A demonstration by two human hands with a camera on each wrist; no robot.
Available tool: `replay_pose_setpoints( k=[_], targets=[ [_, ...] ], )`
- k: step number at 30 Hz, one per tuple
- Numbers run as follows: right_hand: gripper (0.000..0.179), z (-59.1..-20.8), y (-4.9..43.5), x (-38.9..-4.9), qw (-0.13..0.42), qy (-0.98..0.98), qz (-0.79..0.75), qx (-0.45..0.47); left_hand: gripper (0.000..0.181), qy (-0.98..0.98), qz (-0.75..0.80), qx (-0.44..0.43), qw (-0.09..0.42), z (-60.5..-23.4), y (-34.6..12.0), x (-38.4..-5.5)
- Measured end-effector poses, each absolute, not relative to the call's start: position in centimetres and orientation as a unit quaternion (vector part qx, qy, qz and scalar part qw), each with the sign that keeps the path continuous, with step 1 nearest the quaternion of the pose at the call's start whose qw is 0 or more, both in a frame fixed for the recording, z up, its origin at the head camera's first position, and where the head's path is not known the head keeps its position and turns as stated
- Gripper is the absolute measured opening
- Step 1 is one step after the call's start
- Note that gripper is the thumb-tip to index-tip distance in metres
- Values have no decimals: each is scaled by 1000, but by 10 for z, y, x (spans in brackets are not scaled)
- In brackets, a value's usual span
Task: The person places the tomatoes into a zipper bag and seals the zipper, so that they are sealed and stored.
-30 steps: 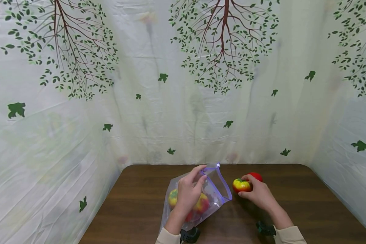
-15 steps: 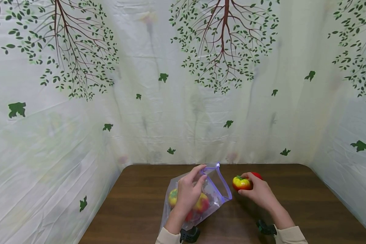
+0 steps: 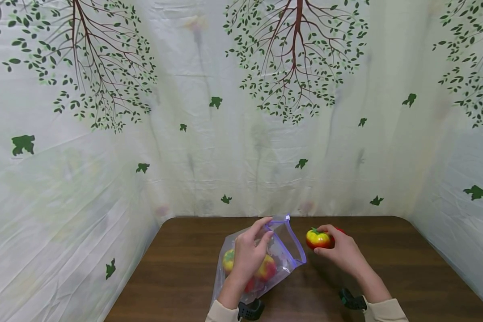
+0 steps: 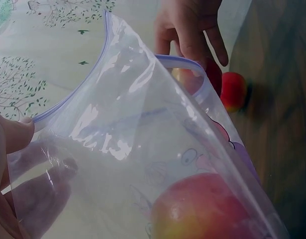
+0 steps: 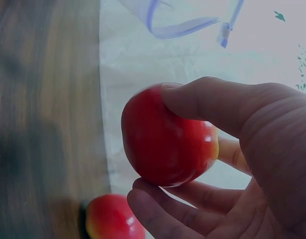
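My left hand point(image 3: 248, 254) pinches the mouth edge of a clear zip bag point(image 3: 282, 264) with a purple seal. The mouth gapes toward the right. Inside the bag lie several red-and-yellow fruits, one point(image 3: 267, 268) right of the hand and another point(image 3: 227, 261) with a green top partly behind it. My right hand point(image 3: 345, 254) grips a glossy, tomato-like red-and-yellow fruit point(image 3: 317, 239) with a green top, thumb on one side and fingers on the other. It is just right of the bag's mouth. Behind that hand a second red fruit point(image 5: 114, 219) rests on the table, mostly hidden in the head view.
The brown wooden table point(image 3: 177, 264) has rounded far corners. A pale cloth point(image 3: 257, 170) printed with trees and leaves hangs behind it and along both sides. Dark wrist bands point(image 3: 251, 309) are on both wrists.
My right hand has raised the fruit slightly and turned it a little, so its green top shows more. The hand now covers more of the red fruit behind. The left hand and bag keep still.
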State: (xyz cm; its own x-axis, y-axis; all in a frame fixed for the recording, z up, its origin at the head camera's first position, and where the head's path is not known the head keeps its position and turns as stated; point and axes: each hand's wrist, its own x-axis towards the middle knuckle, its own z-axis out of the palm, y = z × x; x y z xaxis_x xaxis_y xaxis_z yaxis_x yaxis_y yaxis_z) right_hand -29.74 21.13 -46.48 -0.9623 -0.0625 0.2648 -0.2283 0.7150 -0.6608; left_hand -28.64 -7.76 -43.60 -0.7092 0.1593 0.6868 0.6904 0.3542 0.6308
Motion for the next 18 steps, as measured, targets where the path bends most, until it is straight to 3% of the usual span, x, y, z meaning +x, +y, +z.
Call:
replay_pose_setpoints(
  k=[18],
  targets=[
    [59, -448, 208, -289, 106, -909, 393, 88, 36, -781, -497, -272, 263, -436, -77, -286]
  ],
)
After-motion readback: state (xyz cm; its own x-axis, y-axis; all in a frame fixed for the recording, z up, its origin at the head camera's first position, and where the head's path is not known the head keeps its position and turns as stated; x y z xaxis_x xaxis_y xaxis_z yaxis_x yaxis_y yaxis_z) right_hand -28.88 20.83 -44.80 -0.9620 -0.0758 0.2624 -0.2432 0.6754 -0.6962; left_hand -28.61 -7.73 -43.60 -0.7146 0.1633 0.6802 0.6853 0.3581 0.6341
